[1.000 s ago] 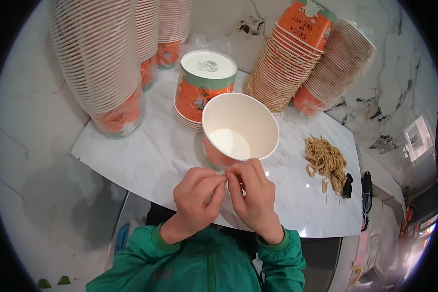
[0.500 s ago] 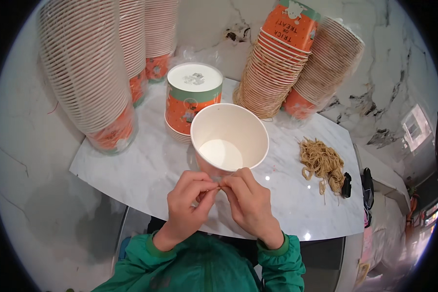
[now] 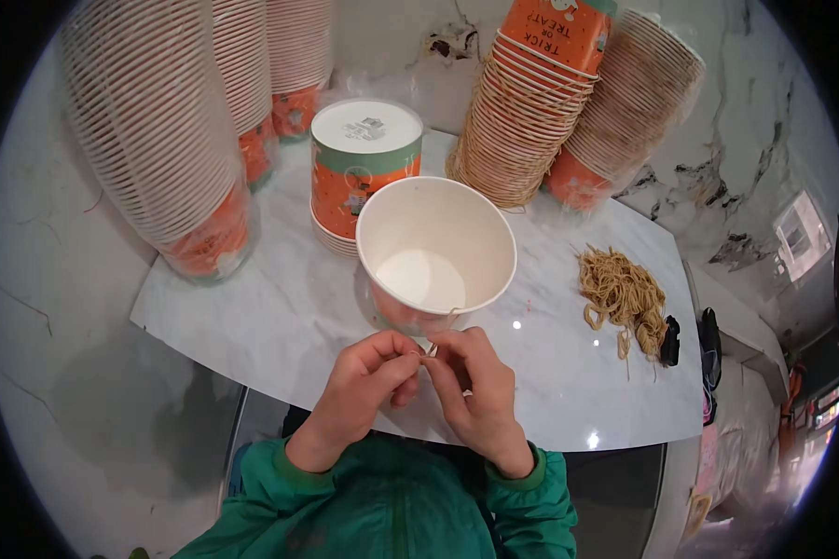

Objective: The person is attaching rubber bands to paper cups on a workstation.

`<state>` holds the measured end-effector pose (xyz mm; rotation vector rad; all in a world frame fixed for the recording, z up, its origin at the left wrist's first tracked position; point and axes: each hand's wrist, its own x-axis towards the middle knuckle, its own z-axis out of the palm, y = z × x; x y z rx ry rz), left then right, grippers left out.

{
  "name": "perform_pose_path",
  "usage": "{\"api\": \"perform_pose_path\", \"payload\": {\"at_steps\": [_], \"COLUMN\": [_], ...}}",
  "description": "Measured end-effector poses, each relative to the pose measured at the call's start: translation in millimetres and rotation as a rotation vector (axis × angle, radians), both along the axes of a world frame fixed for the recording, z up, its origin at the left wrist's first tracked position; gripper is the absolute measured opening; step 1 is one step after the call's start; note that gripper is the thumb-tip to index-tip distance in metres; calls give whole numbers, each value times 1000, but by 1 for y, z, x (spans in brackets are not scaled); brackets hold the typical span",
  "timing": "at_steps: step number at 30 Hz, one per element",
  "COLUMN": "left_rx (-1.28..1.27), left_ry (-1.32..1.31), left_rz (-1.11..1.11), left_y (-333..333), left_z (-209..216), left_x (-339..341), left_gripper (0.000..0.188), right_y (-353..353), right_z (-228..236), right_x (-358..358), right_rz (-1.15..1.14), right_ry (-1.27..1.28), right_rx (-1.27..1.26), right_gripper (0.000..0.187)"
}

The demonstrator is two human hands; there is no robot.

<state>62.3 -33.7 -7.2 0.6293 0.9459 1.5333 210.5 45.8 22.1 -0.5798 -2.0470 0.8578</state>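
Observation:
A white-lined paper tub (image 3: pixel 438 216) stands upright near the table's front, its mouth tilted toward me. Just in front of it, my left hand (image 3: pixel 365 380) and my right hand (image 3: pixel 478 389) meet fingertip to fingertip. Both pinch a thin piece of tan twine (image 3: pixel 432 351), and a bit of it rises by the tub's rim above the right fingers. Whether the strand is fixed to the tub is hidden. Behind, to the left, is a short stack of orange and green tubs (image 3: pixel 365 177), bottoms up.
A heap of tan twine (image 3: pixel 622 293) lies on the marble table (image 3: pixel 280 326) at right, beside a small black object (image 3: pixel 670 341). A tall tub stack with twine (image 3: pixel 522 116) leans at the back, next to a bagged stack (image 3: pixel 636 107). More bagged stacks (image 3: pixel 144 130) stand at left.
My hands have shifted slightly and the fingertips have parted a little, with more of the strand showing. The view has moved slightly, so the tubs appear higher.

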Motion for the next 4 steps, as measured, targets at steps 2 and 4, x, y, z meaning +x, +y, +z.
{"api": "perform_pose_path", "payload": {"at_steps": [2, 4], "left_rx": [10, 21], "left_ry": [-55, -116], "left_rz": [-18, -36], "left_y": [0, 0], "left_z": [0, 3], "left_x": [2, 3], "left_gripper": [11, 10], "right_y": [-6, -8], "right_z": [-8, -18], "right_x": [4, 6], "right_rz": [-16, -42], "right_ry": [72, 183], "right_rx": [-15, 71], "right_gripper": [16, 20]}}
